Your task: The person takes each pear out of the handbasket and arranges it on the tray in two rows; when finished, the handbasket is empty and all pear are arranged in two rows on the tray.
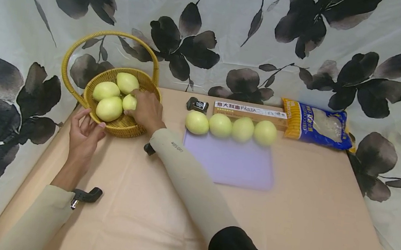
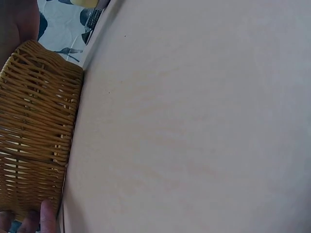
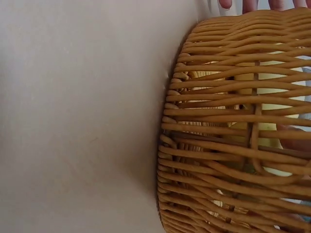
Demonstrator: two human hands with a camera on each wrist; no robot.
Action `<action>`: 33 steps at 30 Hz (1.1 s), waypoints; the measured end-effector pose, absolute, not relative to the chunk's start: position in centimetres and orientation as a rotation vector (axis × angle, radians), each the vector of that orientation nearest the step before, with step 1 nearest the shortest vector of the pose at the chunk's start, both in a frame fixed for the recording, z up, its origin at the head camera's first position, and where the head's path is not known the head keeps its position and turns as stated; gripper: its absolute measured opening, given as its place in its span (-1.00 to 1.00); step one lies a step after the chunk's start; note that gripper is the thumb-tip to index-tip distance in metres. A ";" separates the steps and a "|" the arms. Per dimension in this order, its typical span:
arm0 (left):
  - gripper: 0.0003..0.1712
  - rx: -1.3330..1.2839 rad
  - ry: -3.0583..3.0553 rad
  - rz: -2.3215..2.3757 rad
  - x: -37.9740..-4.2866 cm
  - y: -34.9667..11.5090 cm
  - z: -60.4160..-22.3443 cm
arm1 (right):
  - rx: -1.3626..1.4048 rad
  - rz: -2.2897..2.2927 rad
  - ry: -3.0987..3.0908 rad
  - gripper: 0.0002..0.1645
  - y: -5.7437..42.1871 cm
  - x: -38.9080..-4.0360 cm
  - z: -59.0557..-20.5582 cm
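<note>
A basket (image 1: pixel 118 126) stands at the table's (image 1: pixel 286 217) far left, with four fruits in it. To its right lies a mat (image 1: pixel 229 163), and a row of four fruits (image 1: pixel 231 127) runs along the mat's far edge. Behind that row lies a pasta box (image 1: pixel 250 111), with a small packet (image 1: pixel 197 105) at its left end and a bag (image 1: pixel 315 124) to its right.

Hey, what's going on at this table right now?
A person is working at a woven basket of pale green fruit. Their right hand reaches into the basket and grips one small fruit, with three more fruits lying beside it. Their left hand rests against the basket's outer wall. Four similar fruits sit in a row along the far edge of a purple board, with a pasta box and a blue bag behind.
</note>
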State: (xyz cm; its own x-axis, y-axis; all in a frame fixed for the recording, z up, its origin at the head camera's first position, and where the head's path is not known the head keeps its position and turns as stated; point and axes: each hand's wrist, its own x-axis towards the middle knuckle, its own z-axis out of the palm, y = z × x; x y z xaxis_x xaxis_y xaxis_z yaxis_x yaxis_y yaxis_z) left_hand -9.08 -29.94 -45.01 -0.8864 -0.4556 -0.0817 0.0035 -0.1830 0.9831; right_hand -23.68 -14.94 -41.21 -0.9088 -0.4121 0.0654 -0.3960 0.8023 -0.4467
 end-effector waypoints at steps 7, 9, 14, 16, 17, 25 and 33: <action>-0.23 0.517 -1.772 -2.140 -9.0 -29.8 -45.0 | -0.672 -0.702 2.973 -0.26 -15.0 -23.4 -41.5; -0.24 0.517 -1.778 -2.134 -9.0 -29.7 -45.0 | -0.688 -0.715 2.971 -0.27 -14.9 -23.4 -41.5; -0.23 0.520 -1.787 -2.130 -9.0 -29.7 -44.9 | -0.735 -0.784 2.972 -0.31 -14.5 -23.4 -41.5; -0.23 0.522 -1.781 -2.135 -9.0 -29.7 -44.8 | -0.752 -0.836 2.967 -0.31 -14.3 -23.4 -41.5; -0.23 0.526 -1.774 -2.138 -9.0 -29.7 -44.7 | -0.758 -0.874 2.960 -0.31 -14.2 -23.3 -41.5; -0.23 0.525 -1.743 -2.156 -9.0 -29.7 -44.8 | -0.746 -1.165 2.909 -0.26 -12.5 -22.4 -40.9; -0.24 0.529 -1.748 -2.161 -9.1 -29.7 -44.6 | -0.709 -1.627 2.767 -0.28 -9.0 -20.3 -39.9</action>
